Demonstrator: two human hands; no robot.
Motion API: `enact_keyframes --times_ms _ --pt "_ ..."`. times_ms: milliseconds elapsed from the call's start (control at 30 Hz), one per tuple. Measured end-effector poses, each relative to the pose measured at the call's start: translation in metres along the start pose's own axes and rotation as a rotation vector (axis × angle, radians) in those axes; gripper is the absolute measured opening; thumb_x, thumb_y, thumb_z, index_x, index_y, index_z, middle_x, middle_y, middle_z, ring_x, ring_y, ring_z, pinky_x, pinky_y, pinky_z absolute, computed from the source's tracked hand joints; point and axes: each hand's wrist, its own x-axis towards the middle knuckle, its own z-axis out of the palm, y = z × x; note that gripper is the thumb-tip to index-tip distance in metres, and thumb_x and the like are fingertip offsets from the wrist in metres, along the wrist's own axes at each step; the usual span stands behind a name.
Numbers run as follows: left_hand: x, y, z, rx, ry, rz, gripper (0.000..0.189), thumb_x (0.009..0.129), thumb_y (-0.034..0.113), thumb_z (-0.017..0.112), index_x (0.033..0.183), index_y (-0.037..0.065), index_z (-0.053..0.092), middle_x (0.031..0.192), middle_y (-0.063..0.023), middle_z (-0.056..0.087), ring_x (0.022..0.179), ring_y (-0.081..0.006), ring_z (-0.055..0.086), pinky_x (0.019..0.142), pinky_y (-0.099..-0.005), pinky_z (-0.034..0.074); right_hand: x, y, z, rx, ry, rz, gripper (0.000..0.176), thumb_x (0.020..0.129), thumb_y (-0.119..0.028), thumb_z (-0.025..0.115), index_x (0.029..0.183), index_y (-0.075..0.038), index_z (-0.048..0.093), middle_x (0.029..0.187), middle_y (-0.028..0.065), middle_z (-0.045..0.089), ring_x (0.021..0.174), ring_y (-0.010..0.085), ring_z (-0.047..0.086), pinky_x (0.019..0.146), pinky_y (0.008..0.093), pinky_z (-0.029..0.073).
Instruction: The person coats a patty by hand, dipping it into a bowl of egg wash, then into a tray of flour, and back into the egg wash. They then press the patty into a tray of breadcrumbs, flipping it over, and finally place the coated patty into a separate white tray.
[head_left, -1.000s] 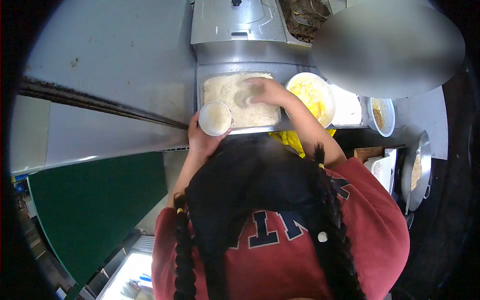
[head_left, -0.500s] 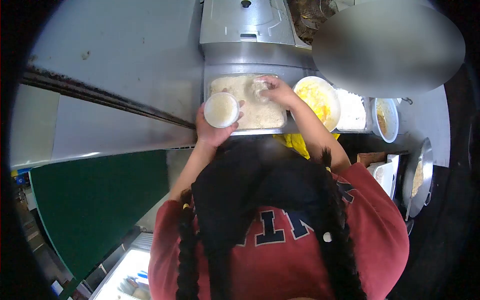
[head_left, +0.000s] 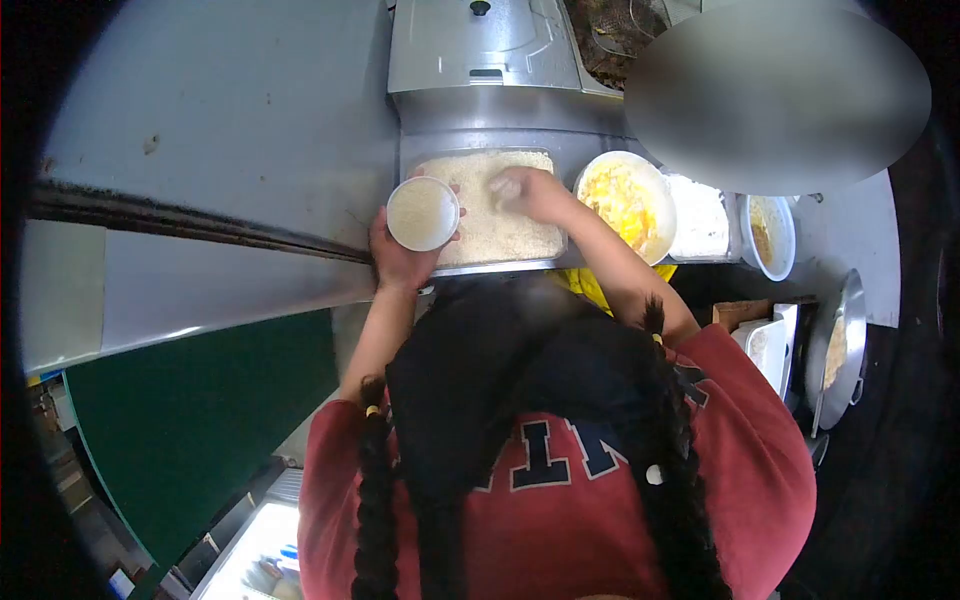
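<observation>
My left hand (head_left: 404,262) holds a small round white bowl (head_left: 423,213) from below, its fingers round the far side. Pale crumbs, much like those in the tray, show inside it. The bowl is over the left end of a rectangular metal tray (head_left: 510,240) spread with breadcrumbs. Above the middle of that tray, my right hand (head_left: 530,194) has its fingers curled together, pale with crumbs and a little blurred. Whatever lies in these fingers is hidden.
Right of the tray stands a white bowl of yellow, egg-like mix (head_left: 625,205), then a tray of white powder (head_left: 700,215) and a bowl with brown residue (head_left: 768,238). A metal lidded unit (head_left: 485,50) is behind. A tall metal panel (head_left: 220,120) borders the left.
My left hand has shifted left with the bowl. The right hand has come slightly left and lower over the crumbs; the pale clump seen in its fingers no longer shows clearly.
</observation>
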Motion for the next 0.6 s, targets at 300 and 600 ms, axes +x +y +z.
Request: enact_keyframes --times_ms 300,600 --pt "-0.012 -0.009 0.004 -0.047 0.125 -0.063 0.073 0.091 0.059 0.033 0.149 0.016 0.038 0.140 -0.0254 0.050 0.116 -0.0436 0.058 0.077 -0.0488 0.054 0.009 -0.029 0.039 -0.534 0.069 -0.382 0.051 0.067 -0.015 0.079 0.116 -0.009 0.067 0.116 0.0193 0.062 0.113 0.0356 0.058 0.096 0.0438 0.049" --pt "-0.007 -0.010 -0.003 -0.020 0.295 -0.106 0.066 0.094 0.055 0.031 0.143 0.013 0.045 0.140 -0.0236 0.051 0.126 -0.0413 0.051 0.101 -0.0487 0.042 0.025 -0.019 0.023 -0.272 0.060 -0.271 0.030 0.069 -0.005 0.073 0.100 -0.007 0.072 0.087 0.0191 0.070 0.081 0.0360 0.067 0.077 0.0405 0.054"
